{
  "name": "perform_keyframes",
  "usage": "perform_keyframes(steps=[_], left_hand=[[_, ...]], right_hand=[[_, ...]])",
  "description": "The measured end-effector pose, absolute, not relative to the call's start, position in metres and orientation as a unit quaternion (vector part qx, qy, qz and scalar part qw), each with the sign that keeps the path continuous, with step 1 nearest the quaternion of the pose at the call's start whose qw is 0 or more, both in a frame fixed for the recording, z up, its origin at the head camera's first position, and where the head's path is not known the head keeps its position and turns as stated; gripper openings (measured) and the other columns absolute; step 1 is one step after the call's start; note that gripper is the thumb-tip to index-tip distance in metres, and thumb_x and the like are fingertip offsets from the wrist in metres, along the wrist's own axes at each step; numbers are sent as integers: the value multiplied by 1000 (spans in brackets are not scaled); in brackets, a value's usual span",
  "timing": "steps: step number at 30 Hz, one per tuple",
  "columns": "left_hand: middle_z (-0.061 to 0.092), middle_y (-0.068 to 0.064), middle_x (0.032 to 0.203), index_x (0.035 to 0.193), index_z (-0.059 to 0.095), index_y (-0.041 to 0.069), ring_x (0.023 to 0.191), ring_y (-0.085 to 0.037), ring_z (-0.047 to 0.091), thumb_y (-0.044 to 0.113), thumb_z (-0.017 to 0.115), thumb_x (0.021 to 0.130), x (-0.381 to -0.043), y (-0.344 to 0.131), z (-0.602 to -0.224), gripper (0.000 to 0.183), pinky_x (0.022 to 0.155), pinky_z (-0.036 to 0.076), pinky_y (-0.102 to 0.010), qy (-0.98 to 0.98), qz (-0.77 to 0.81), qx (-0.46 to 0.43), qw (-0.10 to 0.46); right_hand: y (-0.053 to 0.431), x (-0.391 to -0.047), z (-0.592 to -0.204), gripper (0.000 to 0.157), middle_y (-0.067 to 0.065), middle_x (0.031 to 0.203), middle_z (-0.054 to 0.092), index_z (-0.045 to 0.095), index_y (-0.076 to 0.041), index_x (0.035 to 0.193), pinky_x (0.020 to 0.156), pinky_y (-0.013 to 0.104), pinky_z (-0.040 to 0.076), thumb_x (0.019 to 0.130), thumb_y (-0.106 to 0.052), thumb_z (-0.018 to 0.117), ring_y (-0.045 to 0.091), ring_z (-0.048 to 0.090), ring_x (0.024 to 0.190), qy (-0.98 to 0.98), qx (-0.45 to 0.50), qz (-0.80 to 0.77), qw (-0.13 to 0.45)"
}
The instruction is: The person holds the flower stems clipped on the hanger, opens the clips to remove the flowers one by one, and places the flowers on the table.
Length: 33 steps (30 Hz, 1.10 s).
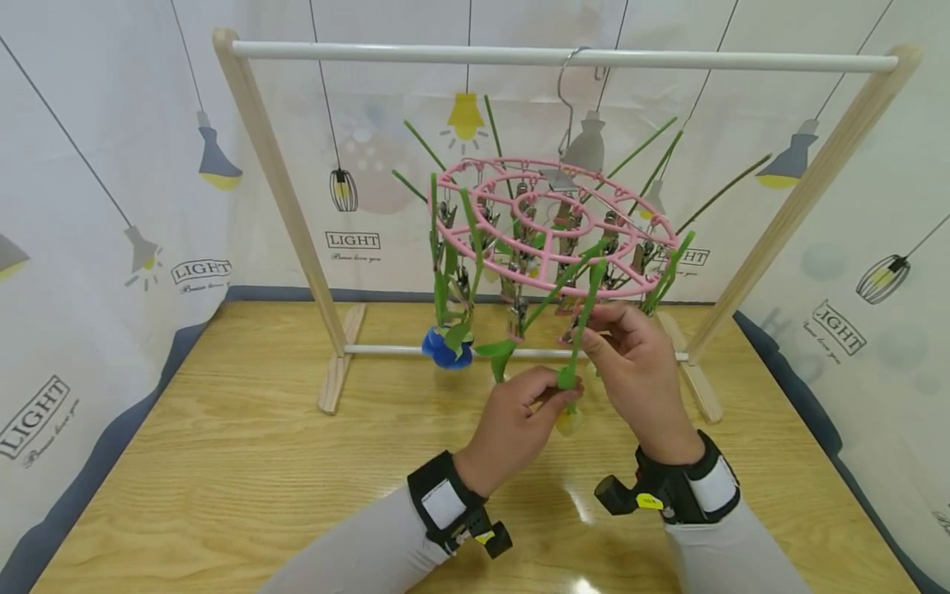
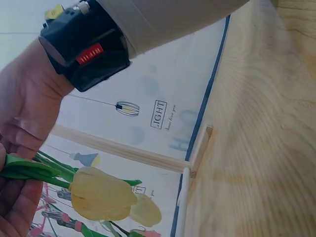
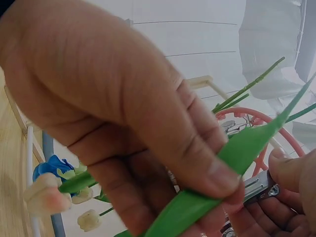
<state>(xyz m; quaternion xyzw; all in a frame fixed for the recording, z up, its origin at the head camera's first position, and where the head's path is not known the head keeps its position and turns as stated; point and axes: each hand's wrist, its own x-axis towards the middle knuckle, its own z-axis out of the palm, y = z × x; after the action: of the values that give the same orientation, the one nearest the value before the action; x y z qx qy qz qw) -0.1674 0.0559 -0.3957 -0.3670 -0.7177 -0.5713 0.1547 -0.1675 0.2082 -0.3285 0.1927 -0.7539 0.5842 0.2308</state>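
The surface lies below the fingers of both the left hand and the right hand. The stand spans it beyond the fingers, its top rail well above them. The pink rack hangs from that rail, above and just beyond the fingers. The right fingers are the higher pair; the left fingers are lower and to the left. The tulip is located between the hands, inverted: its stem rises from the left fingers, long axis near vertical, top inclined slightly right; its bloom hangs just below them. Left fingers: drawn together in a pinch on stem and leaf, leaving only the thickness held. Right fingers: thumb and fingertips pinch a clip, parted by about its thickness. The governing relation is stem to clip: the stem passes at the clip, just left of the right fingers. The right fingers are nearer the clip, the left fingers nearer the bloom. Whether the clip grips the stem cannot be determined.
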Motion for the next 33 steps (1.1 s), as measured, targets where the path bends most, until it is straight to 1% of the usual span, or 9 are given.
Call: perform_keyframes(steps=[3,8,11,14,18,22,26,30,33], left_hand=[[69,-5,95,100,65,10,79,-4,58,16,58,91,-158,53,-380,13,63,50,-17,-715,-563,-380,166],[70,-11,92,98,64,3,78,-7,61,7,59,89,-144,45,-355,11,63,50,-15,-695,-566,-399,193],[70,-16,93,100,64,-1,83,-10,63,3,58,89,-141,36,-345,14,68,54,-20,-676,-585,-403,196],[68,-20,94,102,62,-5,88,-15,64,-1,56,89,-139,24,-338,15,73,57,-28,-658,-610,-399,190],[66,-23,94,101,61,-6,91,-21,63,-5,55,88,-140,3,-332,15,73,58,-34,-648,-627,-383,199],[67,-21,96,105,62,-1,91,-24,63,-5,56,87,-153,-24,-339,19,75,57,-33,-643,-641,-355,223],[69,-13,99,109,63,7,89,-23,63,4,56,90,-167,-49,-346,20,74,56,-28,-671,-631,-309,236],[68,-13,99,110,62,7,89,-23,63,9,56,92,-173,-73,-348,19,75,55,-27,-695,-618,-277,240],[67,-13,100,110,62,6,92,-24,63,9,56,92,-176,-92,-350,19,79,55,-27,-705,-613,-258,248]], right_hand=[[208,-168,-328,18,14,99,64,60,0,105,79,21,53,89,-7,60,25,61,91,-751,193,589,227],[208,-168,-329,21,7,100,64,58,0,105,76,20,54,88,-10,62,24,61,90,-756,179,591,217],[209,-168,-330,23,6,99,64,57,0,106,73,20,54,88,-12,63,24,62,88,-757,174,596,205],[209,-168,-331,24,8,101,63,55,1,108,73,22,55,89,-11,62,26,62,89,-751,179,606,192],[208,-168,-331,23,8,106,61,55,1,109,77,23,55,89,-10,61,26,62,90,-747,186,609,191],[208,-169,-331,22,6,105,62,56,0,108,78,22,54,89,-10,60,24,61,91,-755,186,598,194],[208,-169,-332,22,6,101,64,57,-1,108,77,21,54,89,-10,60,24,61,90,-761,185,591,196],[208,-169,-333,21,4,100,65,57,0,108,76,22,54,89,-9,60,25,62,89,-757,188,595,193],[206,-170,-334,20,8,100,64,57,0,107,75,23,55,89,-8,60,26,63,87,-753,192,600,188]])
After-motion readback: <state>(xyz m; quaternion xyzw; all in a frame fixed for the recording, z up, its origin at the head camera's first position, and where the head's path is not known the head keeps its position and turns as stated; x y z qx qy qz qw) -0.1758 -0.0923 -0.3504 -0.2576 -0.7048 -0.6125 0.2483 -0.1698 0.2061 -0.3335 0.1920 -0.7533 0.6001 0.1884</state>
